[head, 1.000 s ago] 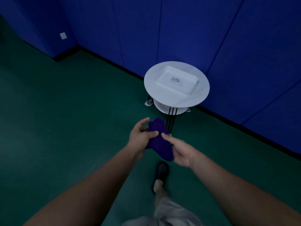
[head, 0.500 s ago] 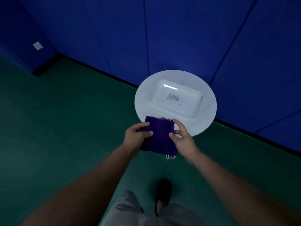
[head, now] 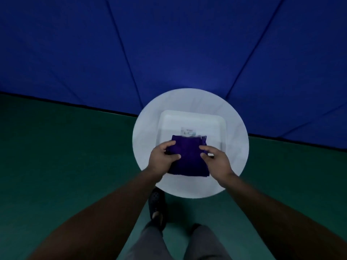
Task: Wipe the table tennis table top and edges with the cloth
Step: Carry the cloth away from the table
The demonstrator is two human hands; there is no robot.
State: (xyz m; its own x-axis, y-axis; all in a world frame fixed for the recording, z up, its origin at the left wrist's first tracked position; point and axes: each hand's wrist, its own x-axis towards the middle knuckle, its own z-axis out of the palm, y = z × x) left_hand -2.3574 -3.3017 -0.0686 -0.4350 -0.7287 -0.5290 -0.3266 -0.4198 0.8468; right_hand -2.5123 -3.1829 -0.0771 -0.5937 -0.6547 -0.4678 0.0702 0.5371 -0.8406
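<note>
- Closer now than half a second ago, the person stands right at the round white counter (head: 146, 147), and the folded purple cloth (head: 187, 158), which hung at the counter's near rim, sits over its middle.
- Nearest the camera, two grey trouser legs and a dark shoe (head: 156, 205) stand on the green floor (head: 56, 166), just short of the counter's near edge.
- Both bare forearms reach forward and converge on the cloth.
- At the cloth's left edge, the left hand (head: 161, 160) grips with fingers curled over the fold and the thumb laid across the top.
- At the opposite edge, the right hand (head: 216, 160) pinches with its thumb on top; the other fingers are blurred.
- Held square between the two hands, the cloth appears to be kept folded flat, probably so it can be set down neatly; whether it already rests on a surface cannot be told.
- Its far edge overlaps the near side of a white rectangular tray (head: 191, 121) lying on the counter, with a small label (head: 188, 131) showing just beyond the cloth.
- No table tennis table is in view, so by this evidence no wiping is under way here.
- Behind the counter, a dark skirting line meets blue padded wall panels (head: 169, 44) divided by thin seams; the light is dim.
</note>
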